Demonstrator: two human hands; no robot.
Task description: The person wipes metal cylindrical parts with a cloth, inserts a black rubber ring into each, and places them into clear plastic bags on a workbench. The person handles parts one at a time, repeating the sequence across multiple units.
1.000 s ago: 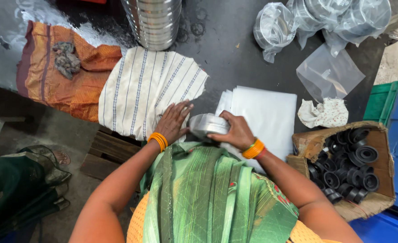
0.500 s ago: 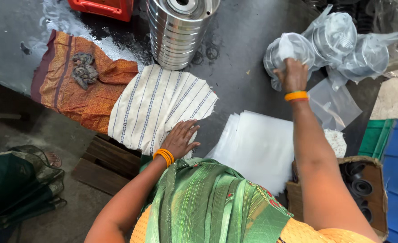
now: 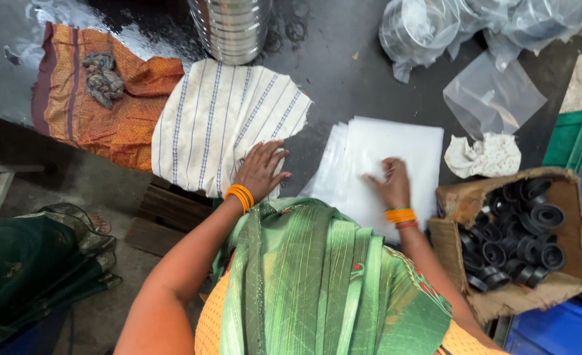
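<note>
Dark wet worktop, left hand flat on striped cloth, right hand spread on white sheets, neither gripping

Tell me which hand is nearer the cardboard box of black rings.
Right. The right hand lies on the stack of white sheets, just left of the cardboard box. The left hand rests on the striped cloth, farther left.

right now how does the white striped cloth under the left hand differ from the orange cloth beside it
The white striped cloth is pale with thin dark lines; the orange cloth is plain orange with a darker border. The left hand rests on the striped cloth; a small grey rag lies on the orange one. Both lie spread flat on the dark table.
</note>
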